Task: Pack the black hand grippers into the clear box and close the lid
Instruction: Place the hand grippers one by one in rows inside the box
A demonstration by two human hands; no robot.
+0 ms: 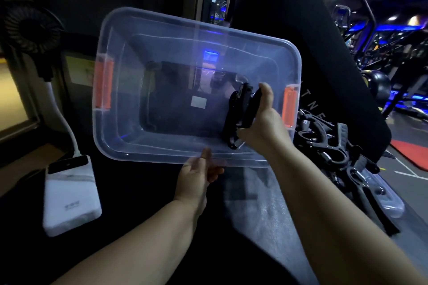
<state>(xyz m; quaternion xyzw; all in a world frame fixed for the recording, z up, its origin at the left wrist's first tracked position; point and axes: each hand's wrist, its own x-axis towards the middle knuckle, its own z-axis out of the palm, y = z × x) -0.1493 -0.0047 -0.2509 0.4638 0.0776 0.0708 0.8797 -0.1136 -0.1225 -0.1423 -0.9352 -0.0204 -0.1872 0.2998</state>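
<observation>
The clear box point(162, 30), with an orange latch at each short end, is tilted up with its open side facing me. My left hand point(199, 176) grips its near rim from below, thumb on the edge. My right hand point(259, 120) holds a black hand gripper point(238, 113) inside the box near its right end, fingers curled round the handles. A pile of several more black hand grippers point(328, 146) lies to the right, on what looks like the clear lid point(391, 203).
A white power bank point(69, 199) with a dark phone on top lies at the left on the dark surface. A small black fan point(30, 30) stands at the far left. A black padded gym seat point(301, 30) rises behind the box.
</observation>
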